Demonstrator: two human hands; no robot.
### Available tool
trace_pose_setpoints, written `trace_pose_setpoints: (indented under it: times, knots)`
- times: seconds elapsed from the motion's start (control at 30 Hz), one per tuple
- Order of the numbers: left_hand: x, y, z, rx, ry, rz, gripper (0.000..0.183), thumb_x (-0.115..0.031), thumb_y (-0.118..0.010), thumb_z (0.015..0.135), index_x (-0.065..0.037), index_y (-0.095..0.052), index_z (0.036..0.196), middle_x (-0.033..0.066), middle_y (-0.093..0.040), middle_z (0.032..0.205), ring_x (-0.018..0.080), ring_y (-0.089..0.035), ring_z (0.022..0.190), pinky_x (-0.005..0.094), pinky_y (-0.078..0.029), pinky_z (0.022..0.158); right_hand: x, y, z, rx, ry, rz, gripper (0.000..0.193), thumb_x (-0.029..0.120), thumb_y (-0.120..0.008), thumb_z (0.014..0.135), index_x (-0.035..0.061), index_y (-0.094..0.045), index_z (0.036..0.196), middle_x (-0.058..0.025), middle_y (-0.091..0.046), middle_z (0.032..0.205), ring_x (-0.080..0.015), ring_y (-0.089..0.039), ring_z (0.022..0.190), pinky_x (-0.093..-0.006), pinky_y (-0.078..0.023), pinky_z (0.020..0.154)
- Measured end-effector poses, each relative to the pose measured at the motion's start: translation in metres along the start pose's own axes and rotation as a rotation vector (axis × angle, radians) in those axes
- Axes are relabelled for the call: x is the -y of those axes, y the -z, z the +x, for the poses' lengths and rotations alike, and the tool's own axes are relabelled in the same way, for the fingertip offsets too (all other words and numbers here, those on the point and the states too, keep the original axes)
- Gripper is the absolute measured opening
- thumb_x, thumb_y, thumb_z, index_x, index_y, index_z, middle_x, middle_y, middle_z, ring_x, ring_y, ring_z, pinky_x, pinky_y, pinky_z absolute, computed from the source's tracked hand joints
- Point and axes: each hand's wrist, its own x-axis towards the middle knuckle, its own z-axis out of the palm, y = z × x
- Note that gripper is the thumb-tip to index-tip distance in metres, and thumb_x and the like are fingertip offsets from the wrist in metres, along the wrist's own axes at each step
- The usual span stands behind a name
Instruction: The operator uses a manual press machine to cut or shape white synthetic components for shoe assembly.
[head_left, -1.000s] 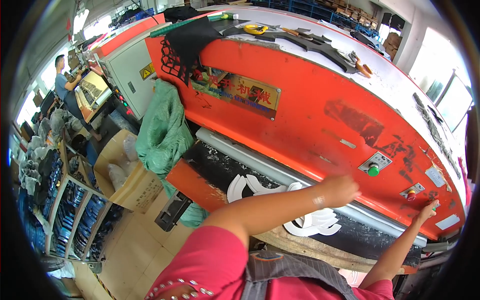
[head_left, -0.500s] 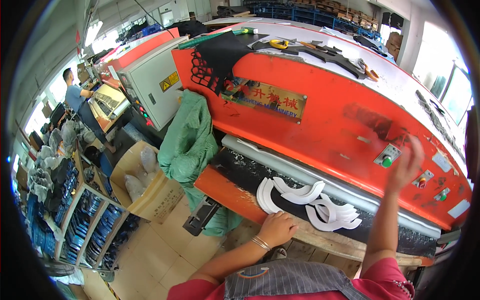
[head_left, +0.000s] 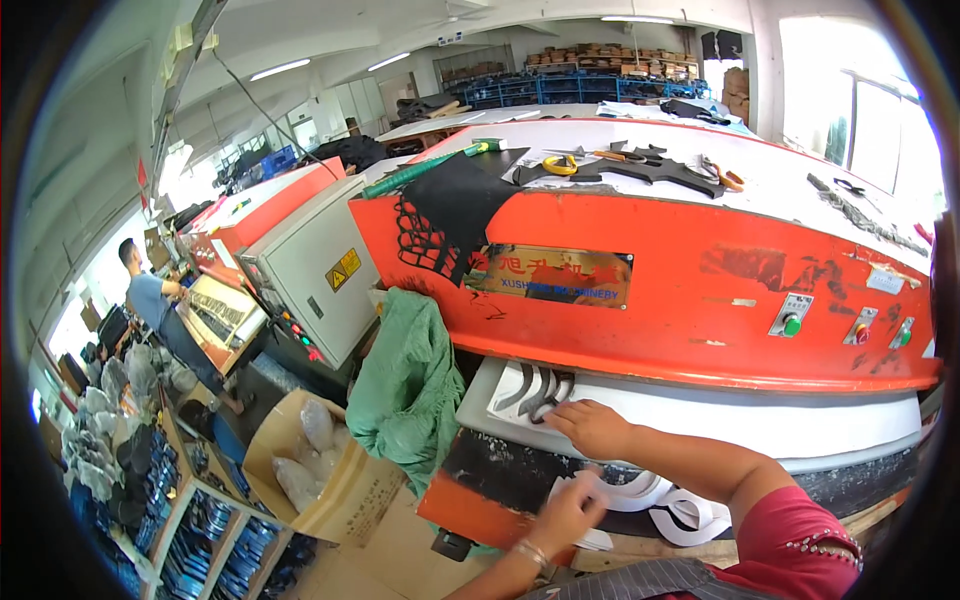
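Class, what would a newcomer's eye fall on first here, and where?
The big red machine comes first, filling the centre and right. Below it, the right hand is at dark curved shapes, the left hand nearer white curved pieces. A crumpled green sack shows at the machine's left.

**White crescents (head_left: 645,492) heaped in front of the pale pad (head_left: 750,415)**

They are flat, broad-banded arcs, loosely stacked and overlapping, just in front of the pad and lower than it; some are partly hidden. On the pad's left end, several dark curved bands (head_left: 533,392) sit close side by side against white, bowed much alike. Whether these are solid pieces or openings cannot be told.
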Motion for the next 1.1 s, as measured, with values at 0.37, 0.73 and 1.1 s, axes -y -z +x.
trace_pose_setpoints:
  times: [0.37, 0.73, 1.1]
  knots:
    - [0.096, 0.085, 0.054, -0.544, 0.170, 0.635, 0.061, -0.021, -0.049, 0.090, -0.010, -0.027, 0.146, 0.0162, -0.043, 0.141, 0.0368, -0.029, 0.138, 0.0598, -0.014, 0.111, 0.046, -0.032, 0.069, 0.587, -0.104, 0.015, 0.024, 0.015, -0.054, 0.083, 0.0033, -0.063, 0.102, -0.0163, -0.065, 0.103, -0.0328, -0.064, 0.097, -0.0437, -0.053, 0.078]
    - [0.099, 0.089, 0.033, -0.507, 0.161, 0.859, 0.064, -0.028, -0.052, 0.089, -0.009, -0.030, 0.145, 0.0111, -0.036, 0.148, 0.0341, -0.027, 0.139, 0.0616, -0.017, 0.109, 0.080, 0.137, 0.031, 0.398, -0.321, 0.460, 0.041, 0.034, -0.070, 0.077, 0.0094, -0.063, 0.109, -0.0129, -0.069, 0.090, -0.0322, -0.068, 0.083, -0.0404, -0.054, 0.077]
    - [-0.024, 0.053, -0.084, 0.247, 0.029, -0.800, 0.057, -0.003, -0.069, 0.084, -0.004, -0.041, 0.133, 0.0061, -0.056, 0.122, 0.0117, -0.053, 0.111, 0.0292, -0.043, 0.096, 0.148, 0.094, -0.062, -0.114, -0.231, 0.854, 0.052, 0.017, -0.071, 0.084, 0.0060, -0.053, 0.131, -0.0181, -0.052, 0.131, -0.0328, -0.049, 0.122, -0.0414, -0.035, 0.103]
